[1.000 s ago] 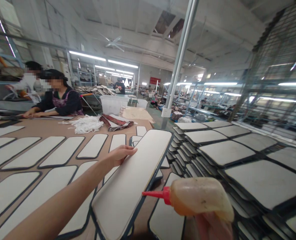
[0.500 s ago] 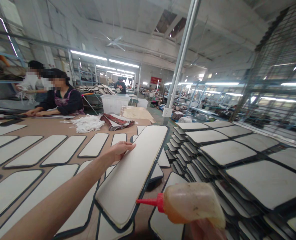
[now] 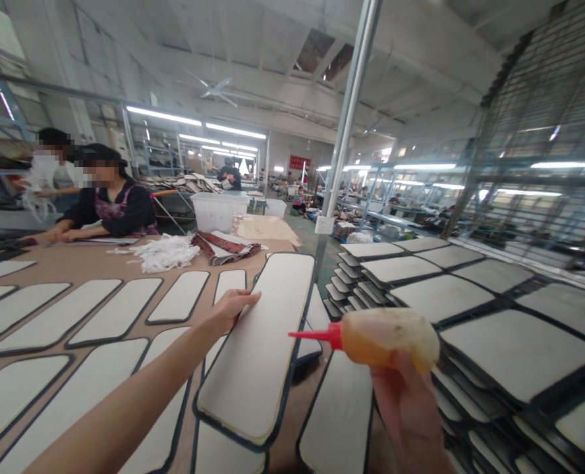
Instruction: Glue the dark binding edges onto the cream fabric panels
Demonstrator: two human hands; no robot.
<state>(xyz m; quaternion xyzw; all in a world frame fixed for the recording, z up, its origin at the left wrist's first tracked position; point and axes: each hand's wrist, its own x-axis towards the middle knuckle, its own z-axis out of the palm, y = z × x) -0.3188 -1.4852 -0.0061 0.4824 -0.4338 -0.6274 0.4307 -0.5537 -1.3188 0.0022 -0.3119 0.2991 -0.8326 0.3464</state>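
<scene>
My left hand (image 3: 236,307) grips the left edge of a long white panel (image 3: 257,355) with a dark rim and rounded corners, thumb on its face. The panel is tilted above the brown table. My right hand (image 3: 408,401) is wrapped round a clear squeeze bottle (image 3: 389,336) of amber liquid, held on its side. The bottle's red nozzle (image 3: 317,335) points left, its tip over the panel's right edge; whether it touches cannot be told.
Similar panels lie in rows on the brown table (image 3: 139,261). Stacked panels (image 3: 520,349) rise at the right. White strips (image 3: 161,253) and patterned fabric (image 3: 223,247) lie farther back. Two people work at the far left. A metal post (image 3: 346,125) stands ahead.
The bottle in my right hand has moved up, and its nozzle now sits higher along the panel's right edge. The panel stands more upright in view. The camera view has shifted slightly.
</scene>
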